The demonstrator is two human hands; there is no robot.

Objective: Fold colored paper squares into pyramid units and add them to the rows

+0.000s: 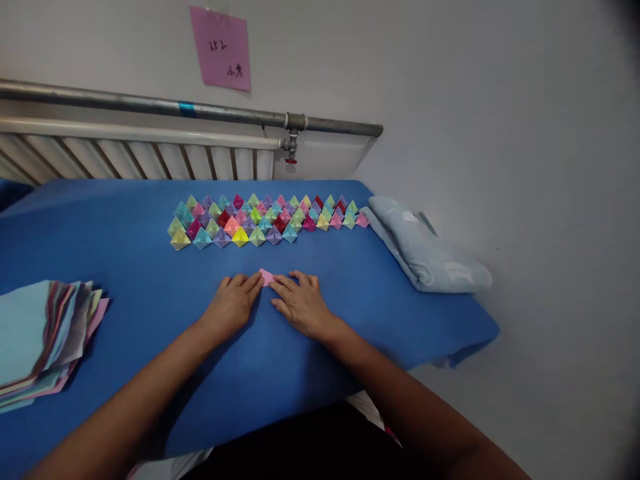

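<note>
A small folded piece of pink paper (267, 277) lies on the blue-covered surface, between my two hands. On its left edge press the fingertips of my left hand (234, 303), the fingers held close together; its thumb is mostly hidden. My right hand (300, 303) rests from the other side with its fingers spread, the index fingertip touching the paper's right edge. Beyond them stand several rows of small folded paper pieces (240, 237) in many colours, each pointed at the top.
At the left lies a thick stack of coloured paper sheets (25, 333). A folded light-blue cloth (425, 257) sits at the right end of the blue cover (150, 307). Behind are a radiator (135, 157), a metal pipe (225, 113), and a pink note (221, 50) on the wall.
</note>
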